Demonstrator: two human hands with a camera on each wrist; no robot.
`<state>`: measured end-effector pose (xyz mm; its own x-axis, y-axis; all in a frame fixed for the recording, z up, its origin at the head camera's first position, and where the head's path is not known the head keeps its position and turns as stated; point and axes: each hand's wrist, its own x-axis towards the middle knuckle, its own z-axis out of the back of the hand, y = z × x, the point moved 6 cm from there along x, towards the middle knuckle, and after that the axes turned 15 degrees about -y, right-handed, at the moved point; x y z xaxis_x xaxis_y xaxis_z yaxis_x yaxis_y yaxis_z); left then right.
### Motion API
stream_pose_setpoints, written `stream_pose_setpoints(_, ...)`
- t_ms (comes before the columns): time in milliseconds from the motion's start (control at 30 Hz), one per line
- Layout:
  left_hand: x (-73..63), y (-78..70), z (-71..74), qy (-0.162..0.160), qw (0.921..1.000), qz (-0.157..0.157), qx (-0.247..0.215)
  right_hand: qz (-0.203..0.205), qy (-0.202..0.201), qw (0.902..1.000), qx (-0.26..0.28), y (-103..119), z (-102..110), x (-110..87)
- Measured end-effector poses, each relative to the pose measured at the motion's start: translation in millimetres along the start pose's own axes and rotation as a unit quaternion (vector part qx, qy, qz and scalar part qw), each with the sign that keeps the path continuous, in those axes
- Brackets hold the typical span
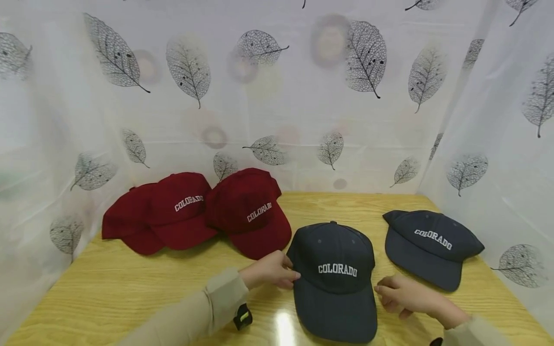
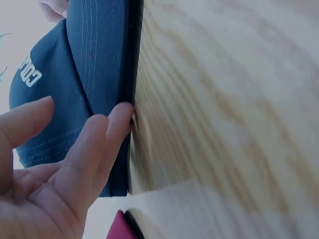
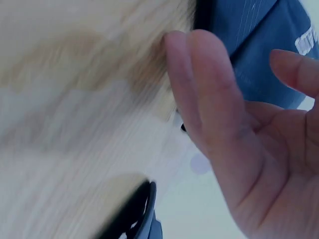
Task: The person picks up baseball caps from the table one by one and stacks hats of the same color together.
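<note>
A navy baseball cap [image 1: 335,307] with white COLORADO lettering lies at the front of the table, brim toward me. My left hand [image 1: 272,270] is at its left side. In the left wrist view the fingertips [image 2: 119,113] meet the edge of the cap [image 2: 102,50], while the thumb stands apart from it. On the opposite side is my right hand [image 1: 409,294], its fingers extended beside the brim. The right wrist view shows the right fingertips [image 3: 202,42] in front of the cap [image 3: 264,64]; whether they touch it, I cannot tell.
A second navy cap [image 1: 426,247] lies to the right, behind my right hand. At the back left, several red caps [image 1: 255,216] with the same lettering overlap in a row. A white leaf-print curtain [image 1: 277,110] surrounds the wooden table [image 1: 130,293] at the back and sides.
</note>
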<state>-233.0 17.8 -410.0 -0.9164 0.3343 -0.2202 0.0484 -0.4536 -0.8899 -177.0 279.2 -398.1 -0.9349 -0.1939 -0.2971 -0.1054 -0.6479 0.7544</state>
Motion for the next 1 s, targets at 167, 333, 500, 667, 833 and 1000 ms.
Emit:
stream_pose_setpoints(167,-0.1,2.0,-5.0,-0.007,0.9992,0.013,-0.038,-0.021,-0.011,0.9997,0.001,3,-8,0.6)
stream_pose_setpoints(333,3.0,1.0,-9.7,-0.001,0.9977,0.025,-0.063,-0.032,-0.037,0.9987,-0.015,3,-8,2.4)
stream_pose_setpoints(500,10.0,-4.2,-11.9,-0.009,0.9979,0.012,-0.063,-0.026,-0.054,0.9981,-0.016,4,-4,10.3)
stream_pose_setpoints(667,19.7,-11.7,-13.7,-0.02,0.9981,0.001,-0.059,-0.039,-0.083,0.9955,-0.023,1,4,23.8)
stream_pose_setpoints(833,32.7,-13.1,-15.2,-0.031,0.9961,0.02,-0.08,-0.042,-0.105,0.9933,-0.022,2,12,36.7)
stream_pose_setpoints(1000,44.7,-12.0,-14.9,-0.05,0.9906,0.035,-0.123,-0.03,-0.126,0.9915,-0.013,4,17,45.8)
